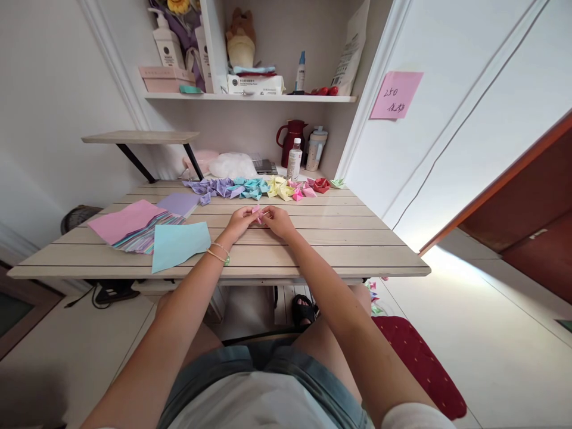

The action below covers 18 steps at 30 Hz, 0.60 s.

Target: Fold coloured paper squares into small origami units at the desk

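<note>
Over the middle of the slatted wooden desk, my two hands meet around a small folded piece of pink paper. My left hand pinches it from the left side. From the right, the fingers of my right hand close on its other edge, hiding part of it. Behind the hands runs a row of folded paper pieces: purple ones, blue ones, yellow ones, pink ones, a red one and a green one.
Left of my hands lie a light blue sheet, a pink sheet, a fanned multicoloured stack and a purple sheet. At the back stand a bottle, a dark red jug and a tumbler. A small riser stands back left.
</note>
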Tool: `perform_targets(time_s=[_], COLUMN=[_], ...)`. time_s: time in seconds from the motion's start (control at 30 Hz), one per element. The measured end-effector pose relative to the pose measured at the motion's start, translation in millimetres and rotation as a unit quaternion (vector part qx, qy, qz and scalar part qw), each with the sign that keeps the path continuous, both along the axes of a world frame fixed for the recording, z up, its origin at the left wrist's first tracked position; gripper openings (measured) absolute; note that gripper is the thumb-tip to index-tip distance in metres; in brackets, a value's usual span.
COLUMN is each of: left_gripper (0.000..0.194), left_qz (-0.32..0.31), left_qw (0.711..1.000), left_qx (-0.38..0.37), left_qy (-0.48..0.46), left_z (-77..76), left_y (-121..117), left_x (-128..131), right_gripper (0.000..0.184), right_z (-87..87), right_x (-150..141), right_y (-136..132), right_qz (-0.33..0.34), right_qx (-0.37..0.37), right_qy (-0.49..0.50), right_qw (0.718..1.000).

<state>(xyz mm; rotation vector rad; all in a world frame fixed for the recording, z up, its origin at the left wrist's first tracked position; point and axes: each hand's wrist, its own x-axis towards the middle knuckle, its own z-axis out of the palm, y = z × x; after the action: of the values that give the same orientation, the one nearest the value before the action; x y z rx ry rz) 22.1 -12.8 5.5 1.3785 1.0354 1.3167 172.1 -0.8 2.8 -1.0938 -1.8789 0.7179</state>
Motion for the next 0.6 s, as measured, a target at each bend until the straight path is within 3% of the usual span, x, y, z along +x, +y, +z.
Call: perform_targets(time_s=[0.33, 0.6], left_gripper=[0.032, 0.03], left_qz=[-0.002, 0.019], left_qw=[0.99, 0.951], left_qx=[0.065, 0.149], left_qy=[0.122, 0.269], left_z=[-7.1, -1.6], left_y=[2, -5], left_x=[0, -2], right_gripper=[0.012, 0.016], right_z=[1.9, 4.4], right_x=[3, 2], right_y=[-3, -8], right_qz=[-0.011, -0.017], right_qx=[0.037, 0.06], right_qy=[-0.13, -0.198], right_qw=[0.991, 0.978])
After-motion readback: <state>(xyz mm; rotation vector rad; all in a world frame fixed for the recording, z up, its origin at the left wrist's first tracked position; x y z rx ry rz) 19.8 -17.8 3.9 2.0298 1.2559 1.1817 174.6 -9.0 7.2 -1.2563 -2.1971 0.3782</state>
